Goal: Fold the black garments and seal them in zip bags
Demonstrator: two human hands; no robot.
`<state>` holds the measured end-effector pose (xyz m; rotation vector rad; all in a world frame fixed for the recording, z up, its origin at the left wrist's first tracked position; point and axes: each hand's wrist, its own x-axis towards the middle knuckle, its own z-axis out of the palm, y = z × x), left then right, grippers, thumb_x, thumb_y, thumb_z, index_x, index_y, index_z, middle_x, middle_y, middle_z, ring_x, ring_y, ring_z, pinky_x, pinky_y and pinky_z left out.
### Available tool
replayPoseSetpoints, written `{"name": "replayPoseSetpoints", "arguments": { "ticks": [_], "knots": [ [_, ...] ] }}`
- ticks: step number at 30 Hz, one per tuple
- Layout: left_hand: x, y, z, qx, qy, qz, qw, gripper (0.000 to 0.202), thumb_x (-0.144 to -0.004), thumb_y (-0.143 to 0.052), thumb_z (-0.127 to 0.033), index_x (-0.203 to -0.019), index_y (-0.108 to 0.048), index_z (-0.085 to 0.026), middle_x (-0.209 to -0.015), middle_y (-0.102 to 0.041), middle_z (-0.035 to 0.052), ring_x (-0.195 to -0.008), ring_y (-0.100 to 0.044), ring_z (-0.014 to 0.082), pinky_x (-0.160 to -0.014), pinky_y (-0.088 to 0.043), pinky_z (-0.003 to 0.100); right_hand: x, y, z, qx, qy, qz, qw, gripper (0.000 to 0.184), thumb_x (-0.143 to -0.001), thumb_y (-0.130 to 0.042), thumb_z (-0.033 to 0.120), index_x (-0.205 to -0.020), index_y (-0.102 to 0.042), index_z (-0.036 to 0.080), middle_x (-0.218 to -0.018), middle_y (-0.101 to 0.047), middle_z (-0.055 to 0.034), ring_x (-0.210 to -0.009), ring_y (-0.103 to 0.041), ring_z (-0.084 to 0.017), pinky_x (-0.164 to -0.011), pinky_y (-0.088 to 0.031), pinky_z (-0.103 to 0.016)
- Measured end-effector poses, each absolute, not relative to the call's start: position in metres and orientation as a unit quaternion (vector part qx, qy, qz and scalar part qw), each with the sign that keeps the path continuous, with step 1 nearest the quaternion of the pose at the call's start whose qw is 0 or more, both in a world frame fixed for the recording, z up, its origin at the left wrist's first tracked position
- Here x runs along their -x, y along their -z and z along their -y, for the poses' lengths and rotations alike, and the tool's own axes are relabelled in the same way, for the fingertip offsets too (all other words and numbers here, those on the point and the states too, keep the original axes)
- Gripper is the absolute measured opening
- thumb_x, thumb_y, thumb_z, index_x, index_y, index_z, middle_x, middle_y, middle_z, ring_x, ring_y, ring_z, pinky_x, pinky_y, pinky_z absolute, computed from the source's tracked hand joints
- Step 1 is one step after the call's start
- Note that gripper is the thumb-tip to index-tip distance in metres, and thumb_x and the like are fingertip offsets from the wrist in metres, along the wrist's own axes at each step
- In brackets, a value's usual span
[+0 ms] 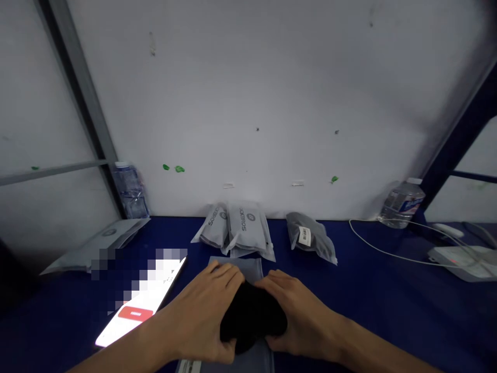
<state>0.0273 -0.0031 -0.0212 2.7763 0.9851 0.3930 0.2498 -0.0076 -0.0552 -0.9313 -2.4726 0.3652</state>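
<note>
Between my two hands is a soft-looking black item (252,317), folded or bunched up; its exact kind does not show. My left hand (212,311) grips its left side, the thumb underneath and the fingers curled over the top. From the right, my right hand (289,316) holds the other side in the same way. Beneath the item and my hands lies a grey translucent plastic bag (252,267) on the blue table (373,311). Parts of that bag are hidden by my hands.
Packed grey bags (248,228) with printed lettering lie by the wall, beside a darker labelled bag (310,235). A lit phone (143,305) and another grey bag (101,243) are left. Bottles (130,191) stand at both back corners. A cable (373,251) runs to a white device (466,261).
</note>
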Motion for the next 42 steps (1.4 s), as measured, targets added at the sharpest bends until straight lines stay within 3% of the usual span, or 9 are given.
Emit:
{"name": "replayPoseSetpoints", "arguments": {
  "ticks": [8, 11, 15, 20, 26, 31, 35, 40, 42],
  "knots": [
    [-0.017, 0.014, 0.001, -0.917, -0.112, -0.365, 0.112, 0.027, -0.059, -0.059, -0.02, -0.084, -0.048, -0.022, -0.081, -0.062, 0.0017, -0.076, -0.059, 0.0247, -0.079, -0.044, 0.042, -0.256, 0.042, 0.007, 0.352, -0.18, 0.891, 0.223, 0.051, -0.07, -0.076, 0.029, -0.117, -0.063, 0.017, -0.093, -0.07, -0.0055, -0.08, -0.064, -0.022, -0.071, -0.051, -0.033],
    [-0.012, 0.006, 0.0, -0.897, -0.109, -0.4, 0.155, 0.024, -0.065, -0.066, -0.027, -0.085, -0.054, -0.023, -0.08, -0.063, 0.0006, -0.074, -0.059, 0.0238, -0.066, -0.043, 0.036, -0.26, 0.037, 0.005, 0.339, -0.219, 0.883, 0.242, 0.051, -0.075, -0.078, 0.04, -0.119, -0.062, 0.02, -0.098, -0.071, -0.0048, -0.082, -0.066, -0.02, -0.076, -0.053, -0.034],
    [-0.007, 0.003, -0.004, -0.855, -0.141, -0.444, 0.229, 0.037, -0.069, -0.073, -0.033, -0.103, -0.062, -0.026, -0.086, -0.068, -0.0006, -0.075, -0.063, 0.0224, -0.06, -0.044, 0.03, -0.266, 0.036, 0.003, 0.346, -0.231, 0.871, 0.263, 0.063, -0.075, -0.079, 0.051, -0.128, -0.058, 0.023, -0.112, -0.07, -0.0068, -0.095, -0.067, -0.024, -0.085, -0.054, -0.039],
    [-0.009, 0.008, -0.004, -0.825, -0.161, -0.485, 0.239, 0.042, -0.066, -0.081, -0.039, -0.104, -0.069, -0.026, -0.084, -0.068, 0.0001, -0.084, -0.063, 0.0258, -0.066, -0.046, 0.033, -0.272, 0.033, 0.001, 0.349, -0.219, 0.874, 0.257, 0.077, -0.069, -0.082, 0.056, -0.133, -0.055, 0.024, -0.123, -0.066, -0.009, -0.109, -0.063, -0.028, -0.093, -0.051, -0.043],
    [-0.012, 0.016, 0.0, -0.83, -0.179, -0.462, 0.254, 0.042, -0.073, -0.08, -0.03, -0.114, -0.07, -0.03, -0.094, -0.073, -0.0005, -0.089, -0.064, 0.0243, -0.078, -0.049, 0.036, -0.27, 0.029, 0.01, 0.38, -0.161, 0.879, 0.238, 0.088, -0.066, -0.08, 0.063, -0.138, -0.05, 0.022, -0.131, -0.062, -0.0118, -0.118, -0.059, -0.032, -0.099, -0.047, -0.048],
    [-0.012, 0.025, -0.002, -0.844, -0.214, -0.415, 0.262, 0.043, -0.077, -0.08, -0.023, -0.117, -0.069, -0.033, -0.097, -0.076, -0.0032, -0.086, -0.068, 0.0202, -0.078, -0.052, 0.033, -0.257, 0.034, 0.018, 0.398, -0.141, 0.872, 0.248, 0.07, -0.067, -0.082, 0.045, -0.128, -0.058, 0.021, -0.118, -0.069, -0.0086, -0.105, -0.064, -0.028, -0.096, -0.048, -0.045],
    [-0.013, 0.022, 0.0, -0.847, -0.237, -0.398, 0.26, 0.047, -0.075, -0.084, -0.029, -0.119, -0.068, -0.033, -0.105, -0.077, -0.0027, -0.092, -0.07, 0.0211, -0.082, -0.054, 0.035, -0.253, 0.035, 0.019, 0.404, -0.162, 0.86, 0.268, 0.051, -0.068, -0.075, 0.028, -0.116, -0.063, 0.018, -0.104, -0.071, -0.0077, -0.092, -0.066, -0.025, -0.085, -0.053, -0.04],
    [-0.005, 0.009, 0.006, -0.873, -0.257, -0.377, 0.174, 0.064, -0.073, -0.082, -0.038, -0.13, -0.055, -0.036, -0.125, -0.067, 0.0006, -0.109, -0.063, 0.0264, -0.094, -0.049, 0.046, -0.263, 0.023, 0.018, 0.41, -0.163, 0.848, 0.295, 0.045, -0.063, -0.072, 0.021, -0.108, -0.063, 0.018, -0.095, -0.07, -0.0048, -0.082, -0.066, -0.021, -0.073, -0.052, -0.033],
    [-0.002, 0.007, 0.005, -0.865, -0.301, -0.377, 0.137, 0.058, -0.078, -0.077, -0.037, -0.129, -0.05, -0.031, -0.124, -0.064, 0.0034, -0.106, -0.061, 0.0246, -0.091, -0.05, 0.043, -0.27, 0.015, 0.015, 0.427, -0.152, 0.841, 0.296, 0.041, -0.063, -0.07, 0.021, -0.103, -0.063, 0.019, -0.088, -0.069, -0.0027, -0.074, -0.065, -0.019, -0.066, -0.049, -0.031]
  ]
}}
